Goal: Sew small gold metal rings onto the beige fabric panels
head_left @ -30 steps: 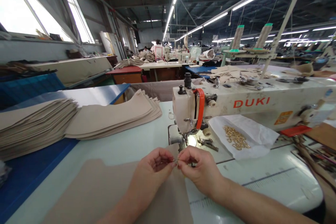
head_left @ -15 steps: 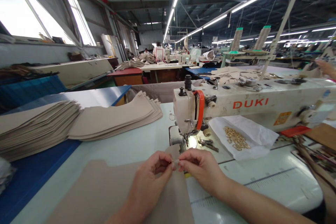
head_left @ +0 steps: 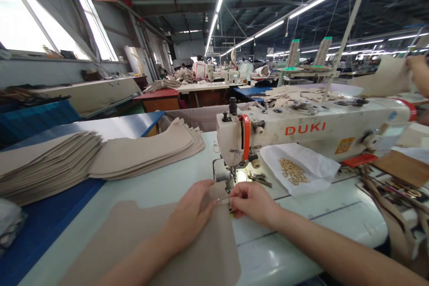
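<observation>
My left hand lies flat on a beige fabric panel spread on the sewing table, its fingers pointing toward the needle. My right hand pinches a small metal ring against the panel's far corner, just in front of the presser foot of the white DUKI sewing machine. The ring itself is mostly hidden by my fingertips.
A white sheet with several gold rings lies under the machine arm. Stacks of beige panels sit at left on the blue table. Another person's hand holds a beige piece at far right. Straps and clutter lie right.
Both hands have come down from pinching the ring in the air to the panel; my left hand has flattened on the fabric. A person's hand with a beige piece has risen at right.
</observation>
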Demonstrator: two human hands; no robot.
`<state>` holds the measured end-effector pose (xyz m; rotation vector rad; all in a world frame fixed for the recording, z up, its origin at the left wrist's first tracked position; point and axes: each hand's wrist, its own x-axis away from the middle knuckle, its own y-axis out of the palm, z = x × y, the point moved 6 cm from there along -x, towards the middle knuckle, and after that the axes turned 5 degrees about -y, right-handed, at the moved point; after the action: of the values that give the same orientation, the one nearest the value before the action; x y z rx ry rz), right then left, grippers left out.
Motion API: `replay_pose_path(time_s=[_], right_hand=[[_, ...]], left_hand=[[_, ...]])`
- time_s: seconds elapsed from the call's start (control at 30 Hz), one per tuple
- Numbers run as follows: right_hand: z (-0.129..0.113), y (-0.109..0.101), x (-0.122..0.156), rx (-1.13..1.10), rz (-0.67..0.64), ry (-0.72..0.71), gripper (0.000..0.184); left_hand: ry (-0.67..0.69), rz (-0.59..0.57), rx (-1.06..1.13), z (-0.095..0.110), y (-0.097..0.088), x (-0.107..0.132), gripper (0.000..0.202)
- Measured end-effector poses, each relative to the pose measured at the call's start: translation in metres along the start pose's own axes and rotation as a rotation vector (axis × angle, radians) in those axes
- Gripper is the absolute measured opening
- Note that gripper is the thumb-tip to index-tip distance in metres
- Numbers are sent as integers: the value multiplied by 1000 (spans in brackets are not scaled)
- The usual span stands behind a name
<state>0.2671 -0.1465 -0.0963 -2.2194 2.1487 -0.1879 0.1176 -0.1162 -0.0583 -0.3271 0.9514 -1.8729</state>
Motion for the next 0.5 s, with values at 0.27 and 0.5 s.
replay_pose_path(time_s=[0.27, 0.5], right_hand=[[-5, 6, -18, 55, -110, 197, 19], [-9, 6, -22, 128, -152, 270, 25]], left_hand=[[174, 7, -209, -5, 15, 14, 38], [392, 60, -250, 17, 14, 7, 20]])
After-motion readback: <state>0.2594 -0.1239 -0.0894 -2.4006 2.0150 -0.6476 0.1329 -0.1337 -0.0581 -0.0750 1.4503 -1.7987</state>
